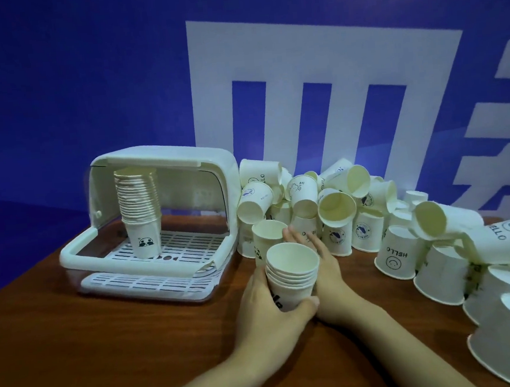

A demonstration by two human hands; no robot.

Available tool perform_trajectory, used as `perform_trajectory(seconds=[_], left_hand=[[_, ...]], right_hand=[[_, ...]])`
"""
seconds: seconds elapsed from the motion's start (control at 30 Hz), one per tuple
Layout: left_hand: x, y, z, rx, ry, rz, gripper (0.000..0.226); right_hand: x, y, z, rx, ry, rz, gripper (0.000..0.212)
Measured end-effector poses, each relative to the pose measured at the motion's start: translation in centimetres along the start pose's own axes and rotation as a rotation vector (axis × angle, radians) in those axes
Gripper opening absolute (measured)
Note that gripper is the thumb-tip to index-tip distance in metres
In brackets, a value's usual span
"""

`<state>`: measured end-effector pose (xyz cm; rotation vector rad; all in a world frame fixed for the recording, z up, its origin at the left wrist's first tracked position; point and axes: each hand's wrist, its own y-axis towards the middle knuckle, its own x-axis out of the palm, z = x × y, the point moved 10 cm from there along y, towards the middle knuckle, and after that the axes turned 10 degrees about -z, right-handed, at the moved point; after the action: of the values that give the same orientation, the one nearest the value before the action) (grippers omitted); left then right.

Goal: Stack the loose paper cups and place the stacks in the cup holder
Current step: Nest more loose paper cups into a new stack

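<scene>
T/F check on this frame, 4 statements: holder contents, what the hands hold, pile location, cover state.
1. A tall stack of cups stands upright inside the cup holder. True.
2. The left hand grips a single cup. False: it holds a short stack of several nested cups.
3. The loose cup pile lies to the right of the holder. True.
4. The holder's cover is closed. False: it is swung up, front open.

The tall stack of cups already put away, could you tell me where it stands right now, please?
In the head view it stands upright at left, on the slatted tray inside the open cup holder, the tall stack near its back-left corner.
</scene>
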<state>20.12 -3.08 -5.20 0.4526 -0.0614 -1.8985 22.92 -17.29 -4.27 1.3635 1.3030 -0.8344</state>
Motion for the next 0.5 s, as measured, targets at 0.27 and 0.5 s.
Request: perform_trajectory(seconds=[0.27, 0.5], left_hand=[[0.1, 0.0, -0.2, -0.011, -0.028, -0.045, 0.069], [-0.1, 0.0, 0.2, 0.004, 0.008, -0.044, 0.062]], right_hand=[[-4.1, -2.5, 2.0, 0.006, 0.507, 0.486, 0.030], [-3.1, -2.1, 3.1, 0.183, 0.375, 0.377, 0.040]])
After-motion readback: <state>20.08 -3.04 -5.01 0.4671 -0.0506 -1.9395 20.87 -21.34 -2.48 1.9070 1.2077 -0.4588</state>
